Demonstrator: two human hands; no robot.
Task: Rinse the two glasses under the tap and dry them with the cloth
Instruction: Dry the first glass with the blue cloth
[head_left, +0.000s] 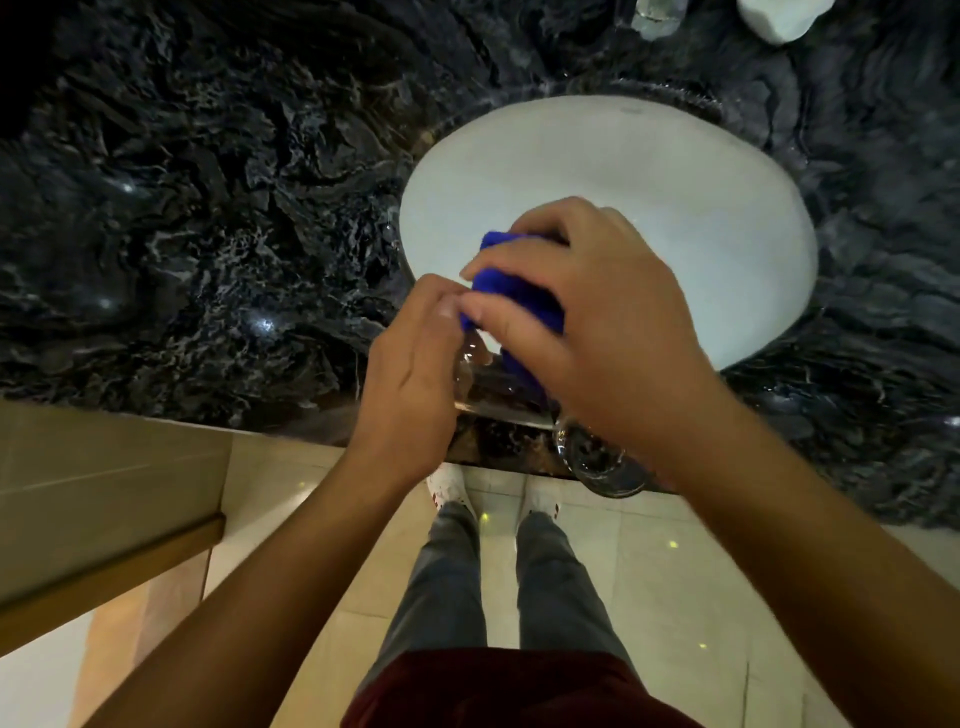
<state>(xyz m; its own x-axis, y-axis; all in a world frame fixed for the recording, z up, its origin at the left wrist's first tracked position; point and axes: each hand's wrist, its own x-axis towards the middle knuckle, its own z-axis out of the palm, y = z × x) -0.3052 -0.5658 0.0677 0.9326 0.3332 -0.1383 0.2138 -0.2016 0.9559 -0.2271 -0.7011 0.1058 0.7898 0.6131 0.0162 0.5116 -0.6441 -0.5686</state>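
The left hand (410, 374) curls its fingers (441, 306) round the side of a clear glass (483, 384), held above the front edge of the dark marbled tabletop (208, 234). The right hand (597, 322) grips a blue cloth (519, 296), its fingers clenched on it and pressing it into the mouth of that glass. A second glass (608, 462) stands at the tabletop's front edge, just under the right wrist. Behind the hands lies a white round basin (623, 171).

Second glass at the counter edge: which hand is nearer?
Right. The right hand, gripping the blue cloth, is directly above the second glass; the left hand sits farther left.
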